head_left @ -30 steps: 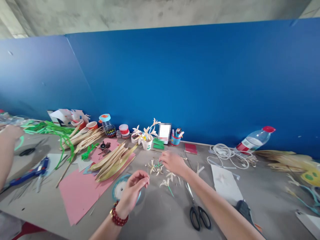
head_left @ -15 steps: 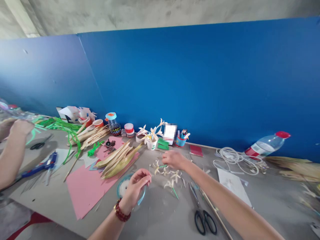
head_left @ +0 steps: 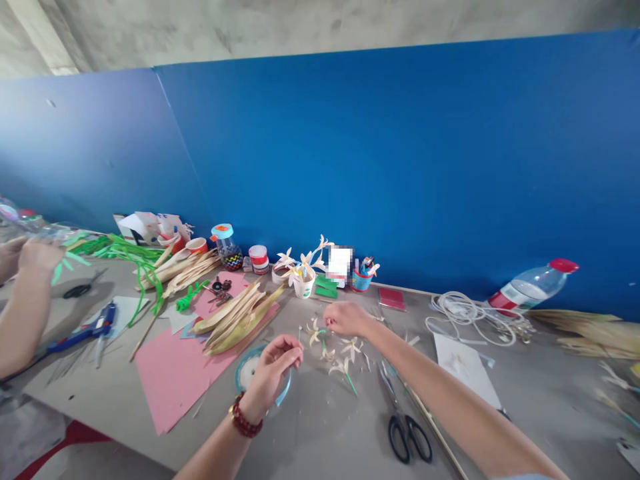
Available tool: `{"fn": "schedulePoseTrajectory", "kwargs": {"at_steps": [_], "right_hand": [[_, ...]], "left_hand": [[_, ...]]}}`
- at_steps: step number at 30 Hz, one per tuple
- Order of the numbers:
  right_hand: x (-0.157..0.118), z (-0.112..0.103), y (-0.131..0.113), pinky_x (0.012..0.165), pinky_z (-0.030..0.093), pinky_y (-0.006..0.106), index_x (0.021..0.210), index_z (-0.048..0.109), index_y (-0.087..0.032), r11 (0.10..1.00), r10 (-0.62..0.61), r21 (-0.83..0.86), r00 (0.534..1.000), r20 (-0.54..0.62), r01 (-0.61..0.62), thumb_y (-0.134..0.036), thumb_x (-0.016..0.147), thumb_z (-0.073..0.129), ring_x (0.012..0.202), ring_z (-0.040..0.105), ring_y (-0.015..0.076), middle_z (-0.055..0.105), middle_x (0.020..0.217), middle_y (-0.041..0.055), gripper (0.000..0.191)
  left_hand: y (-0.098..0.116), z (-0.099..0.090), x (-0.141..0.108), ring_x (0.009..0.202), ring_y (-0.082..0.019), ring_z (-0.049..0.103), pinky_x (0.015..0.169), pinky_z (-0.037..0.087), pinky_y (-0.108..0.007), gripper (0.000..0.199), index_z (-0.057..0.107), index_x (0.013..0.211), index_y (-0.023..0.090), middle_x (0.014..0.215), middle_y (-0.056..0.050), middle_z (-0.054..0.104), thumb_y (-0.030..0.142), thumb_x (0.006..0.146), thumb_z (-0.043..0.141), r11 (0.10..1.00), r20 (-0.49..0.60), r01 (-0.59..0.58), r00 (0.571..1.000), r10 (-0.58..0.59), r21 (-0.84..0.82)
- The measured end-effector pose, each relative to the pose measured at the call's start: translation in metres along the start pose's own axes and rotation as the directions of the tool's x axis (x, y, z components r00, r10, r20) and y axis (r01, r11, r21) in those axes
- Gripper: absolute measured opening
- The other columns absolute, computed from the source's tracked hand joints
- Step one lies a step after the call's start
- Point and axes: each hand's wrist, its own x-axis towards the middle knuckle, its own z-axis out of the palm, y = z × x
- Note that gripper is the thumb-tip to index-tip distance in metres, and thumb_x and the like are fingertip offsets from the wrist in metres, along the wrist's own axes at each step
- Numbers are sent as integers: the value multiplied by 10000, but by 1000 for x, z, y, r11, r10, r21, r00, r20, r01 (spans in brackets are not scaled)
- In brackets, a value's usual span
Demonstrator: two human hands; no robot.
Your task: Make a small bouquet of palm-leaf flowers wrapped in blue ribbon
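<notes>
- From where I stand, the loose flowers [head_left: 341,365] lie on the grey table [head_left: 330,443] between the two hands, most of them just short of the right hand and a little beyond the left.
- One flower [head_left: 315,331] sits right beside the right hand's fingers, a bit of green near its petals; another with a green stem lies nearer the person, its stem pointing back toward them.
- They look pale cream, with narrow, pointed petals spread like stars.
- The right hand [head_left: 350,319] reaches out, bent downward with fingers tucked under; its fingertips are hidden, so I can't tell whether it grips anything.
- The left hand [head_left: 275,370] is half curled, thumb close to the fingertips; whether something thin is pinched there I can't make out. A dark red bracelet [head_left: 244,417] circles that wrist.
- Partly behind the left hand is a spool of blue ribbon [head_left: 245,370]; farther left lie dried husks [head_left: 235,319] and pink paper [head_left: 173,380].
- Beyond both hands stands a white cup [head_left: 304,288] of similar flowers.
- Black-handled scissors [head_left: 400,430] lie beside the right forearm, on its inner side.
</notes>
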Motion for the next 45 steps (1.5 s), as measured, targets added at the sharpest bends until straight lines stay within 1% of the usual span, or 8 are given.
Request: {"fn": "schedulePoseTrajectory", "kwargs": {"at_steps": [8,15,16,19,21,26,33,45], "right_hand": [[2,-9,-10,676,426,273,660,704,-188,943,106,328,985,-135,-56,-72,683,649,750,645,200,727,748,34,131],[-63,-33,-58,604,495,272,853,675,-174,691,320,722,909,-265,-33,-451,907,576,649,623,155,716,811,49,299],[-74,-35,-71,612,503,269,848,661,-180,622,351,783,899,-262,-15,-472,908,582,656,622,144,720,866,53,308],[-98,-39,-106,616,492,258,744,652,-185,98,494,990,859,-137,101,-399,756,801,615,579,115,701,822,26,262],[-106,-39,-119,591,470,240,713,658,-190,-56,548,984,829,-111,169,-356,710,850,597,551,105,678,757,3,254],[-116,-31,-123,573,431,221,713,681,-191,-13,639,971,749,-176,240,-353,701,863,609,514,103,658,725,-8,245],[-123,-31,-123,571,424,239,690,678,-185,62,655,977,730,-193,203,-394,683,862,562,487,102,629,674,-12,279],[-125,-26,-121,561,409,244,718,662,-189,154,641,965,721,-263,215,-421,714,830,579,476,120,558,637,-18,286]], "left_hand": [[2,2,0,615,-91,517,609,413,-208,176,680,793,161,718,-7,629,280,735,796,1000,-19,4,1000,-5,-22],[23,20,-14,678,-102,537,663,425,-209,112,692,831,171,727,-7,642,280,832,716,985,56,-39,998,30,168],[28,25,-17,691,-107,545,675,431,-213,108,691,837,175,740,-9,649,282,839,709,973,69,-42,997,27,225],[40,43,-23,694,-117,548,661,430,-218,134,690,856,177,745,-13,652,311,861,682,928,131,-64,991,17,366],[44,53,-25,710,-131,566,665,437,-229,153,693,870,170,768,-28,668,319,876,659,896,198,-98,980,12,434],[40,72,-28,732,-153,602,681,458,-243,132,688,887,163,790,-45,688,276,895,619,829,295,-219,953,68,515],[34,83,-32,712,-168,608,689,461,-251,141,694,828,174,755,-47,686,246,896,594,753,346,-329,927,143,569],[26,88,-35,727,-156,588,682,449,-235,140,672,833,160,789,-56,673,246,910,593,834,351,-261,932,87,486]]}}
